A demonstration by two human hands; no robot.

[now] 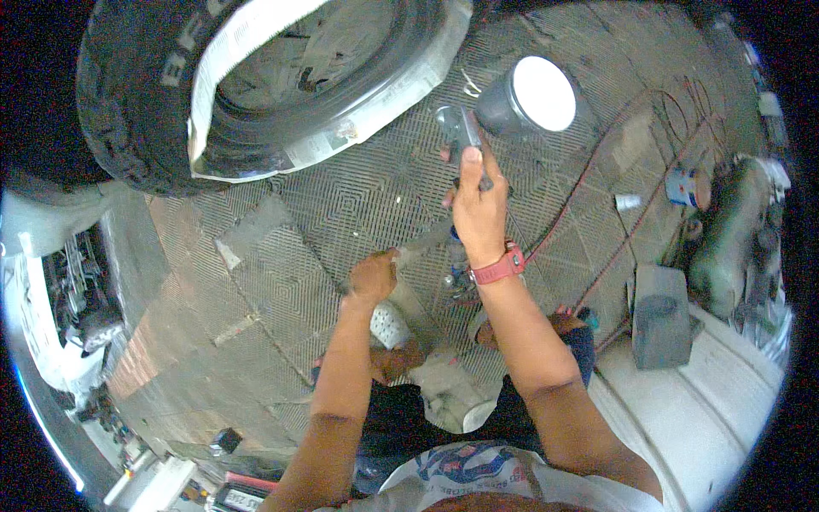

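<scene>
My right hand, with a red watch on its wrist, is closed round a grey spray gun, its thumb on top. Beside the gun is a dark cup with a white round top; it appears joined to the gun. My left hand is curled closed, low over the floor; whatever its fingers hold, if anything, is hidden. Ahead to the left, a large black tyre has newspaper round its inner rim.
A red hose trails across the patterned tile floor at the right. A grey block, a green tank and a small can stand at the right. White panels are at lower right. My white shoe is below my left hand.
</scene>
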